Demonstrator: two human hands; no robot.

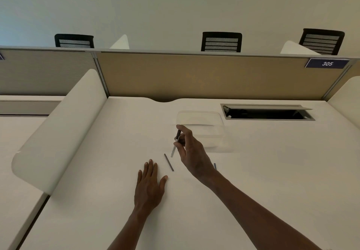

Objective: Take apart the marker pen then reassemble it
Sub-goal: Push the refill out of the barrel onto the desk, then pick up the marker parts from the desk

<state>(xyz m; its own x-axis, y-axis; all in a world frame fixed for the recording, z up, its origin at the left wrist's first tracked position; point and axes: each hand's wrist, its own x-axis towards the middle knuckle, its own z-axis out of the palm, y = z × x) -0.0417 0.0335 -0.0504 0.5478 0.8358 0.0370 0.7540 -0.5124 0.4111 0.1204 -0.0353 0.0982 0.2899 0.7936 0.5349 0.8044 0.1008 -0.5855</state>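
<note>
My right hand (191, 152) holds the marker pen body (175, 143) nearly upright above the desk, pinched between thumb and fingers; the barrel is white with a black upper end. A thin dark rod, the ink core (168, 162), lies loose on the white desk (97, 191) just below and left of the pen. My left hand (150, 183) rests flat on the desk with fingers apart, holding nothing, a little left of the rod. A small blue piece (215, 166) peeks out from behind my right wrist; most of it is hidden.
A clear plastic container (200, 131) sits beyond my right hand. An open cable hatch (266, 112) lies at the back right. White side dividers (58, 133) flank the desk; a tan partition (194, 76) labelled 305 closes the back. Black chairs stand behind it.
</note>
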